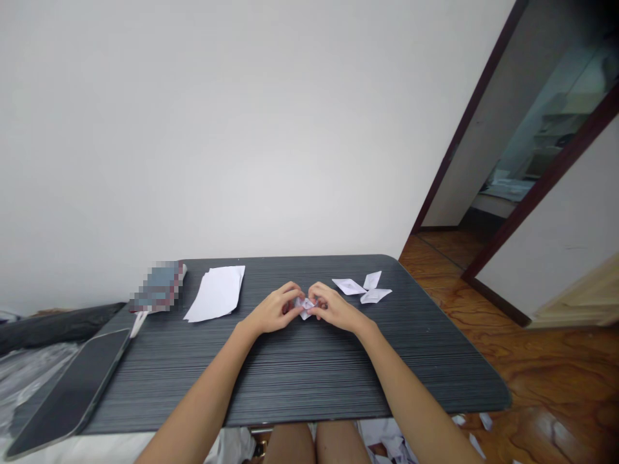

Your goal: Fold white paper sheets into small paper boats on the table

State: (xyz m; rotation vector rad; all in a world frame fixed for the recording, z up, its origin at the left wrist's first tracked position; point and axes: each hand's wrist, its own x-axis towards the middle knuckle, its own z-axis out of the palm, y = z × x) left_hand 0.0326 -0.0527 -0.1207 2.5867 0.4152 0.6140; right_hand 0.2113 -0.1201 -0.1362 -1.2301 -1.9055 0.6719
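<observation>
My left hand (275,310) and my right hand (333,307) meet at the middle of a dark striped table (290,380). Between their pinched fingertips is a small folded white paper piece (305,305), held just above the tabletop. Both hands have their fingers curled onto the paper. To the right of my right hand lie three small folded white paper shapes (363,287). A stack of plain white sheets (216,293) lies to the left of my left hand.
A tablet with a dark screen (72,386) overhangs the table's left edge. A blurred-out item (157,287) sits at the back left corner. Paper scraps (387,441) lie on the wooden floor (556,361). A doorway (527,142) opens at the right.
</observation>
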